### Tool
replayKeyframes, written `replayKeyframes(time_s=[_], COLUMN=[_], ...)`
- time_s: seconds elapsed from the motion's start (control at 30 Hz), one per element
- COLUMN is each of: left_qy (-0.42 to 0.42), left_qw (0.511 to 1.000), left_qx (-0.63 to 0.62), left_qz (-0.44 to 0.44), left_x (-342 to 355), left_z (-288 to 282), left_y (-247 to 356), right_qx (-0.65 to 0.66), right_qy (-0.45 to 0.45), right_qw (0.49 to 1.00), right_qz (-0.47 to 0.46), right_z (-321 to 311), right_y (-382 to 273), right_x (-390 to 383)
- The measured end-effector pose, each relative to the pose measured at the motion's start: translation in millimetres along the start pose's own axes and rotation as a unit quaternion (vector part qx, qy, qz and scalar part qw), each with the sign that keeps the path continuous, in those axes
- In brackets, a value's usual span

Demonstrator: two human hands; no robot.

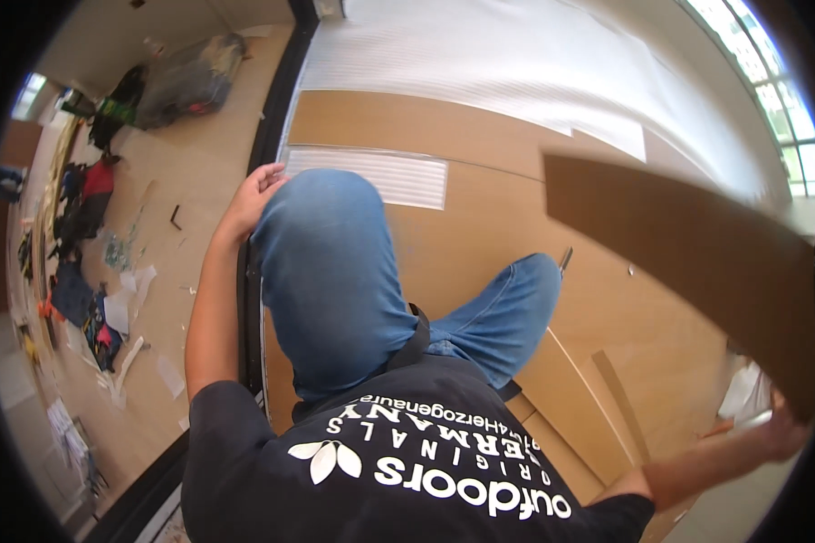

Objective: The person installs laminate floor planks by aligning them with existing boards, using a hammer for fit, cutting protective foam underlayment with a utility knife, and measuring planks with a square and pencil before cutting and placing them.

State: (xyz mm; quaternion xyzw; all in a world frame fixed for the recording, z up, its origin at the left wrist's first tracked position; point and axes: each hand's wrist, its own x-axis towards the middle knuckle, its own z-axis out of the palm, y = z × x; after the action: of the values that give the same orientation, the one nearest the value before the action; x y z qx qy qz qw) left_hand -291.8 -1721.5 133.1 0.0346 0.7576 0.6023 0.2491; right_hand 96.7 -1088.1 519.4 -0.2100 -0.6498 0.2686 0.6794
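My right hand (pixel 788 427), far out at the right and partly lost in the dark rim, grips the end of a brown floor plank (pixel 679 231). The plank is lifted and slants up and leftward above the floor; its near end is blurred. Beside my raised left knee, my left hand (pixel 261 192) rests at the black frame (pixel 261 154), fingers loosely bent and holding nothing. Beneath me lie wood-coloured floor planks (pixel 498 213). A rectangular gap between them bares white ribbed underlay (pixel 407 179) just past my knee.
More white underlay (pixel 462 54) spreads beyond the laid planks, under a window (pixel 788 109). Left of the frame, a floor holds clothes (pixel 95 190), paper scraps (pixel 127 294) and a large grey plastic-wrapped bundle (pixel 190 81). A narrow plank strip (pixel 620 403) lies near my right side.
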Motion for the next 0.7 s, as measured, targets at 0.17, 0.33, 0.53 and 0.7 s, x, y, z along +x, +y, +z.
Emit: replayKeyframes(time_s=[0.17, 0.33, 0.53, 0.7], left_qy=[-0.059, -0.109, -0.032, -0.192], left_qw=[0.991, 0.944, 0.860, 0.879], left_qx=[-0.102, -0.310, -0.508, -0.405], left_qz=[-0.068, -0.026, 0.025, -0.160], left_x=[10.6, 75.5, 50.3, -0.2], left_z=[59.9, 59.3, 95.2, 102.4], left_y=[25.6, -4.0, 31.8, 62.0], right_qx=[0.142, 0.247, 0.241, 0.045], right_qy=[-0.007, 0.025, 0.117, 0.173], right_qw=[0.980, 0.920, 0.785, 0.704], right_qz=[0.137, 0.302, 0.558, 0.687], right_z=[51.1, 114.8, 125.5, 133.2], right_y=[27.5, 77.3, 195.8, 307.7], right_x=[-27.7, -86.8, -224.3, -342.1])
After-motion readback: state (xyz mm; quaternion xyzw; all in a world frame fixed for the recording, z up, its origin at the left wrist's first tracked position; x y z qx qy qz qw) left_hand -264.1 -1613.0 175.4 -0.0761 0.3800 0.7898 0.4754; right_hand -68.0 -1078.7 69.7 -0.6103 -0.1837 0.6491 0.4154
